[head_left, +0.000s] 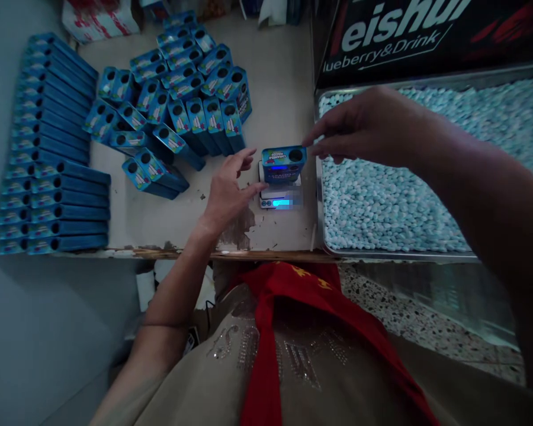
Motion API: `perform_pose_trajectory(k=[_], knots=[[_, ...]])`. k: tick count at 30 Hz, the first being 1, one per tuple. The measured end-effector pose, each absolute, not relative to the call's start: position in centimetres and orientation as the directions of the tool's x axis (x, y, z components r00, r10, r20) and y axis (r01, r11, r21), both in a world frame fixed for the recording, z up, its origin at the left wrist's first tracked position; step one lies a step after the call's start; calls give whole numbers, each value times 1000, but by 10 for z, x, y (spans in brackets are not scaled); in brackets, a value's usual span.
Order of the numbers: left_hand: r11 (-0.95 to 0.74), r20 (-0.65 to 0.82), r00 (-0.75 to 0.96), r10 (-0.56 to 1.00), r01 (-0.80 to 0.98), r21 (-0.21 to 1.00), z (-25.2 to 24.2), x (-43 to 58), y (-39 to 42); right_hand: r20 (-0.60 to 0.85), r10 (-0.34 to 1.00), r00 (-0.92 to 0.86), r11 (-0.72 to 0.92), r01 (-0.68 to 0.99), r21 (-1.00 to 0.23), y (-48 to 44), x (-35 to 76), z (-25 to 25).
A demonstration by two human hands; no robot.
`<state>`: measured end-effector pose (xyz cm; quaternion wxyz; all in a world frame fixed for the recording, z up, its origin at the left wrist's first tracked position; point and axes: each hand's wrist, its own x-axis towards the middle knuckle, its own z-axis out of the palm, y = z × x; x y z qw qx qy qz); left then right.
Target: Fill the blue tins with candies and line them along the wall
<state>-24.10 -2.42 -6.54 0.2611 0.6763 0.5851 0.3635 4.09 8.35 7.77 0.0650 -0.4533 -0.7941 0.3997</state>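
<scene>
A small blue box (283, 163) with a round hole in its top stands on a little scale (279, 197) with a lit display. My left hand (229, 190) rests beside the scale on the left, fingers spread, thumb touching the scale's edge, holding nothing. My right hand (365, 126) hovers just right of the box top, fingertips pinched together near the hole; whether anything is in them is hidden. Under that hand lies a metal tray (395, 254) full of pale blue tablets (382, 207).
Several upright blue boxes (182, 100) stand in a cluster at the back of the table. Flat blue boxes (53, 142) lie stacked in rows at the left. A black sign (426, 35) stands behind the tray. The table's worn front edge (231, 254) is close to my body.
</scene>
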Motion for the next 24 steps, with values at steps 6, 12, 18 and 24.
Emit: perform_pose_trajectory(k=[6,12,18,24], knots=[[-201,209,54,977,576,793,-68,-239,-21,-124,710,-693,515,631,-580,94,25,64],[-206,218,52,975,584,785,-70,-247,-25,-74,630,-773,666,587,-460,94,11,57],[-234,237,70,969,567,790,-66,-255,-30,-93,722,-686,620,700,-353,82,-1,76],[-216,245,39,969,619,755,-51,-269,-40,-169,879,-446,441,895,-69,72,78,35]])
